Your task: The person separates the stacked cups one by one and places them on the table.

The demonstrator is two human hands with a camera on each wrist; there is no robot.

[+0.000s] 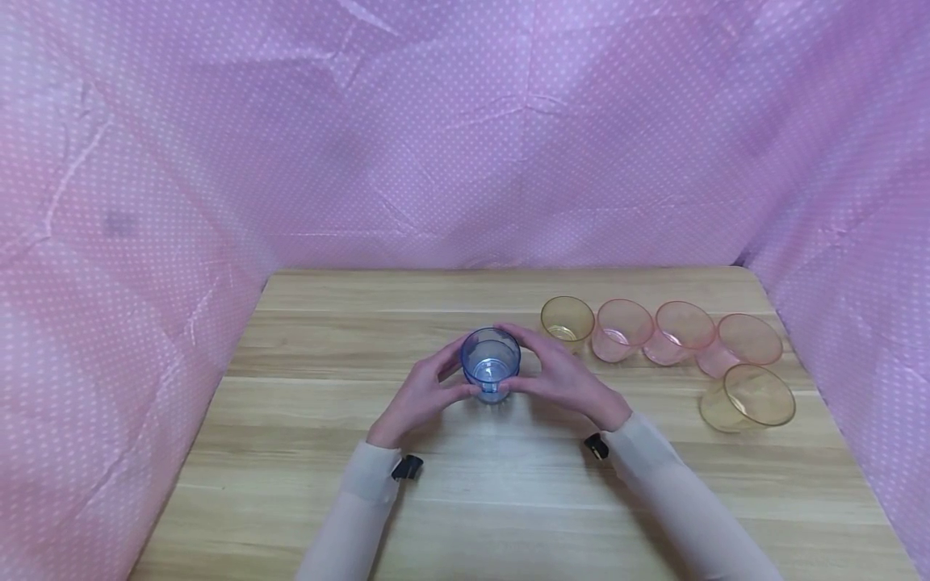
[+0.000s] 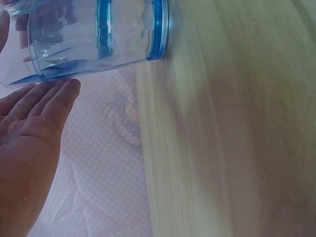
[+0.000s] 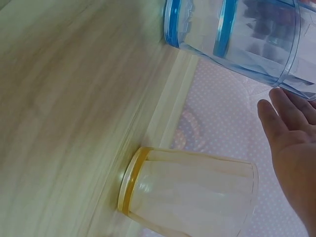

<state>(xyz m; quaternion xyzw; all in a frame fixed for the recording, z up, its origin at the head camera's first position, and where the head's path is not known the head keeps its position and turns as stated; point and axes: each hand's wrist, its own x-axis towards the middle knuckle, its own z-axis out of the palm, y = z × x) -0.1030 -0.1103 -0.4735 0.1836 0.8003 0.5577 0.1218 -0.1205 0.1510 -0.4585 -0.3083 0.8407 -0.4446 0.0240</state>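
Note:
Two clear blue cups [image 1: 491, 349], one nested inside the other, stand upright near the middle of the wooden table [image 1: 494, 500]. Both their rims and two blue base bands show through the walls in the wrist views. My left hand [image 1: 420, 397] holds the nested cups from the left, thumb at the near side and fingers round the far side. From the right, my right hand [image 1: 567, 381] grips them the same way, high up near the rims. A yellow cup [image 3: 192, 192] stands just beyond the right hand.
Right of the blue cups, the yellow cup and three pink cups [image 1: 621, 332] form a row along the back of the table. Another yellow cup [image 1: 748, 399] stands in front of the rightmost pink one. Pink dotted cloth [image 1: 465, 161] hangs behind and at both sides.

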